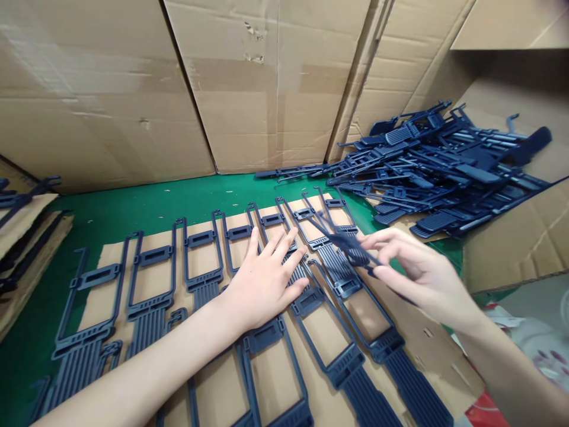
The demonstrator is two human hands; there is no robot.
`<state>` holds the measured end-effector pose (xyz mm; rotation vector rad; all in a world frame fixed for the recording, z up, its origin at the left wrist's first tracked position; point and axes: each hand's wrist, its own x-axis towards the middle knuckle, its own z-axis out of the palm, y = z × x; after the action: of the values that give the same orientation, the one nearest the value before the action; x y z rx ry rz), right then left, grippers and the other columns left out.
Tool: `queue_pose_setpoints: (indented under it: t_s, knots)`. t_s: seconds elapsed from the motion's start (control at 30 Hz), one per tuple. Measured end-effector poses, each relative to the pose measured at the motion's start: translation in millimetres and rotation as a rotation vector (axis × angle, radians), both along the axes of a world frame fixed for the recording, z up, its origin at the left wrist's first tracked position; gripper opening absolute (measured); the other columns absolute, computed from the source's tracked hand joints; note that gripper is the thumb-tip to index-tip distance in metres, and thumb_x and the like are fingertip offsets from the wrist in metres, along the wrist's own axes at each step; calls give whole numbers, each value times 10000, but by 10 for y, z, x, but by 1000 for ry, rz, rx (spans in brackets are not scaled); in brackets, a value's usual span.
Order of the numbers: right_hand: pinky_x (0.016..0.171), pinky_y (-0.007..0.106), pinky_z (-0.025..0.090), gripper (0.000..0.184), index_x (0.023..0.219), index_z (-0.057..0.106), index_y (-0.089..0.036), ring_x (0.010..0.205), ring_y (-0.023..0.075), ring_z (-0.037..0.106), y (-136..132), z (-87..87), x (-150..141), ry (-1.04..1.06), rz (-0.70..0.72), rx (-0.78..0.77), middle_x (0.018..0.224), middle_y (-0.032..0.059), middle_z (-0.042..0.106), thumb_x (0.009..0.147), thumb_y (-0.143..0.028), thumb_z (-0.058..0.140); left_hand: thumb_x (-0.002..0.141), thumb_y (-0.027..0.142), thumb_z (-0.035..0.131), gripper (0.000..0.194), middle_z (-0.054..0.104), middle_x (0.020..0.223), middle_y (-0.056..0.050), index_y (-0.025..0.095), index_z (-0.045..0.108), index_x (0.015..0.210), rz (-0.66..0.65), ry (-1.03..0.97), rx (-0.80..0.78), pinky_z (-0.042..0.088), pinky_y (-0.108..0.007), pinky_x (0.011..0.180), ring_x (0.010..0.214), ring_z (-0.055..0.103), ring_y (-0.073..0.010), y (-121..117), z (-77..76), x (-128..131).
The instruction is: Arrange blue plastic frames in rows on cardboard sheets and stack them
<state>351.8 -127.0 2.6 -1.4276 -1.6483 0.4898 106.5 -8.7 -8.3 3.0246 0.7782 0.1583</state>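
Several dark blue plastic frame parts (151, 279) lie side by side in rows on a brown cardboard sheet (409, 332) over a green mat. My left hand (267, 279) rests flat on the middle of the row, fingers spread and open. To its right, my right hand (418, 273) pinches one blurred dark blue part (347, 246) and holds it just above the row's right end.
A heap of the same blue parts (444, 166) spills from an open cardboard box (511, 237) at the right. Tall cardboard boxes (267, 83) wall off the back. Stacked cardboard with more parts (22, 237) sits at the left edge. The green mat (146, 204) shows behind the rows.
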Motion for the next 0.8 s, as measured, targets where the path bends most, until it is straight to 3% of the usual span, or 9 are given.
queue_pose_setpoints:
  t_s: [0.13,0.2,0.27,0.33,0.37,0.43,0.5,0.6,0.8]
  knots:
    - [748,406,595,318,722,487,-216,963,252,661,-76,148,38,677,-40,-86,1013,37,608,933,-450,531,1001,496,343,548,246,1588,-157,188,450,1442,3,33,3,104,-688,1141,1463,240,-351,-3,7,9]
    - [553,368,593,404,701,431,-226,905,269,670,-98,241,59,846,-27,-142,971,38,611,900,-564,530,1003,495,336,545,244,1590,-154,191,451,1440,4,35,8,104,-683,1144,1466,235,-345,-7,6,7]
    - [371,267,482,399,740,431,-248,780,248,670,-111,305,95,864,-71,-206,953,42,620,844,-597,593,1004,495,330,543,248,1589,-154,192,452,1438,3,28,11,107,-682,1145,1467,235,-342,-10,2,3]
    - [307,196,335,327,829,463,-274,694,211,648,-113,308,142,801,-145,-224,964,46,638,806,-530,666,1004,495,327,541,256,1586,-155,193,458,1433,1,18,15,109,-683,1145,1465,240,-344,-10,-5,-1]
    - [323,188,319,301,861,479,-278,710,201,647,-107,283,167,728,-182,-205,990,48,646,790,-471,698,1004,497,326,540,261,1585,-155,193,460,1430,-1,13,17,110,-685,1144,1464,243,-345,-9,-9,-2]
    - [443,211,417,253,859,524,-259,844,206,656,-79,186,208,471,-245,-127,1047,52,658,769,-372,732,1004,497,326,539,266,1583,-155,193,461,1428,-2,6,22,111,-686,1143,1463,245,-346,-7,-15,-2]
    - [673,280,507,189,806,570,-230,985,230,637,-31,54,229,156,-285,-67,1073,58,664,788,-347,717,1004,498,324,542,265,1584,-156,192,458,1430,-3,6,25,113,-686,1143,1463,245,-347,-5,-17,-2]
    - [849,344,479,152,852,621,-219,1042,244,616,57,-134,214,-137,-249,-55,1078,62,663,849,-369,651,1002,507,323,551,257,1587,-157,189,457,1431,-1,17,23,118,-685,1142,1460,250,-351,-6,-16,-6]
    - [722,315,490,256,1064,630,-230,793,188,607,165,-299,153,-313,-192,-117,1081,53,641,874,-401,624,997,516,328,555,244,1592,-154,194,458,1430,10,22,17,98,-676,1150,1458,256,-351,-19,-21,-20]
